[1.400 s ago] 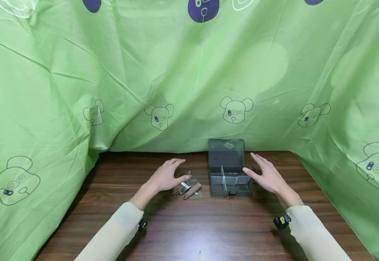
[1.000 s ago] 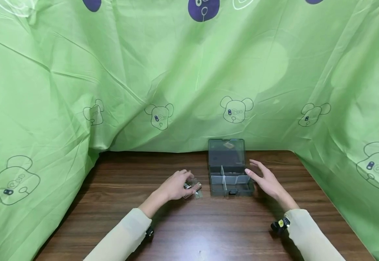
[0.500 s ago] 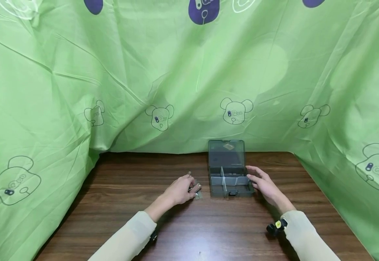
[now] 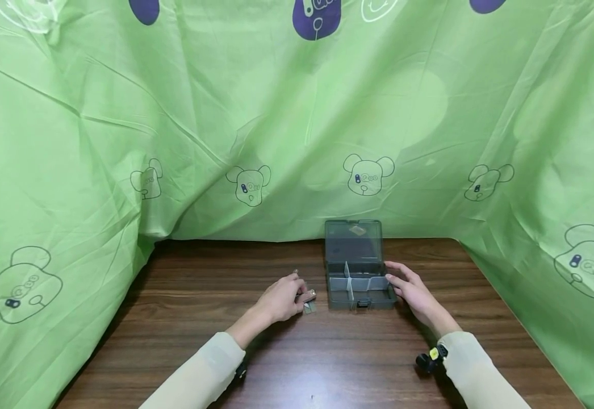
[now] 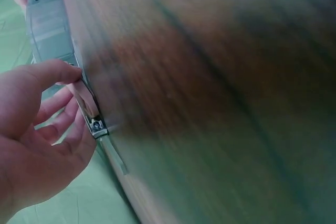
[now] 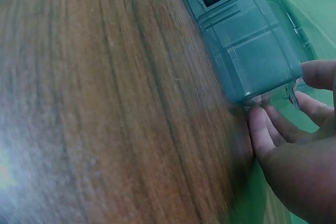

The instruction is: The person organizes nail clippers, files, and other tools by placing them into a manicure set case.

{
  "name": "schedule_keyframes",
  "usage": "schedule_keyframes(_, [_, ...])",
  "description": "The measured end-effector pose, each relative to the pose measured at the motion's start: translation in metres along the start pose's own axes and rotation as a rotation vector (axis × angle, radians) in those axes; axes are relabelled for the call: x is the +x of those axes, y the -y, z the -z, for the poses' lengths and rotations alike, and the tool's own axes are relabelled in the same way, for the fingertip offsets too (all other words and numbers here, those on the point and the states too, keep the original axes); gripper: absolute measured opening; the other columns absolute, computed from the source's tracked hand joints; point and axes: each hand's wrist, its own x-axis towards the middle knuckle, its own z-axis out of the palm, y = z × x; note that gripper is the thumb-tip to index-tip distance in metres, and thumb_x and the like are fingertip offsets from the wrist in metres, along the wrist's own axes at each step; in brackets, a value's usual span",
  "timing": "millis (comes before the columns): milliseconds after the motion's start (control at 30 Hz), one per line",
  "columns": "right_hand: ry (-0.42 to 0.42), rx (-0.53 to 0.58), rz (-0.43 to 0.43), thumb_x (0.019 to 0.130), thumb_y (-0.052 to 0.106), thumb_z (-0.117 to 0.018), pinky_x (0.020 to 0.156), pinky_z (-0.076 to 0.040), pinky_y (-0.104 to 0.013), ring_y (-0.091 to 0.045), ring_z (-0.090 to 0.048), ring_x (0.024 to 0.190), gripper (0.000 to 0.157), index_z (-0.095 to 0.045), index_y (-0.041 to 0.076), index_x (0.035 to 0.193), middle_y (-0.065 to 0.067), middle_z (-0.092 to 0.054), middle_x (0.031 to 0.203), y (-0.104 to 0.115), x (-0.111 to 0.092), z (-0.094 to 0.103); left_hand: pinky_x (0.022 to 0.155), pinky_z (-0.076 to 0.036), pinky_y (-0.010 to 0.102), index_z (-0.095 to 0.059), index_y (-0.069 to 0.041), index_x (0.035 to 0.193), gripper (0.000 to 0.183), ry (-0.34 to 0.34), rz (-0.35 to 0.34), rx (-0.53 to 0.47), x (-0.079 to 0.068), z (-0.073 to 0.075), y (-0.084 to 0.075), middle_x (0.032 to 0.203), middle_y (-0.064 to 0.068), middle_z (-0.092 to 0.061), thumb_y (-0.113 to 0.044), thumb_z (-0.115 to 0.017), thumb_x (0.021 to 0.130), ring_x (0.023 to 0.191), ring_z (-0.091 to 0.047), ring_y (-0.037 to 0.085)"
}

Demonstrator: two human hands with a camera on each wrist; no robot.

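Observation:
In the head view my left hand [image 4: 278, 301] is over a small group of items on the table. Its thumb and fingers pinch a pinkish-brown nail clipper [image 4: 306, 296], whose metal end [image 5: 97, 127] shows in the left wrist view. Beside it lies a small flat greyish piece [image 4: 309, 307]; the hand covers most of the other items. My right hand [image 4: 415, 292] grips the right side wall of a smoky clear compartment box [image 4: 339, 304], thumb at the rim and fingers against the outside. The box stands with its lid [image 4: 353, 241] raised, and grey dividers [image 4: 362, 284] split its inside.
The brown wood-grain table [image 4: 184, 318] carries all of these. A green curtain [image 4: 297, 142] with bear drawings hangs behind and along both sides. The tip of a small item [image 4: 296, 272] pokes out beyond the left fingers.
My left hand has come right and down onto the items, and its fingers have closed on the nail clipper. My right hand has lowered from above the box to grip its right side.

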Motion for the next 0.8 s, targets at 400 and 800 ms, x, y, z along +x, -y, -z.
schedule_keyframes(400, [-0.004, 0.011, -0.002, 0.112, 0.026, -0.056, 0.064, -0.044, -0.033, -0.018, -0.045, 0.075, 0.058, -0.035, 0.008, 0.163, -0.021, -0.033, 0.159, -0.001, 0.0, 0.0, 0.108, -0.052, 0.043, -0.076, -0.015, 0.107, 0.018, -0.068, -0.053, 0.013, 0.008, 0.0, 0.0, 0.106, -0.001, -0.073, -0.033, -0.07, 0.103, 0.125, -0.066, 0.03])
schedule_keyframes(800, [-0.007, 0.007, -0.018, 0.112, 0.023, -0.055, 0.069, -0.045, -0.034, -0.023, -0.048, 0.087, 0.056, -0.035, 0.009, 0.163, -0.021, -0.031, 0.159, 0.001, 0.002, -0.001, 0.081, -0.056, 0.028, -0.076, -0.012, 0.111, 0.013, -0.076, -0.125, -0.115, 0.023, 0.01, -0.015, 0.102, 0.0, -0.067, -0.016, -0.074, 0.099, 0.09, -0.066, 0.016])
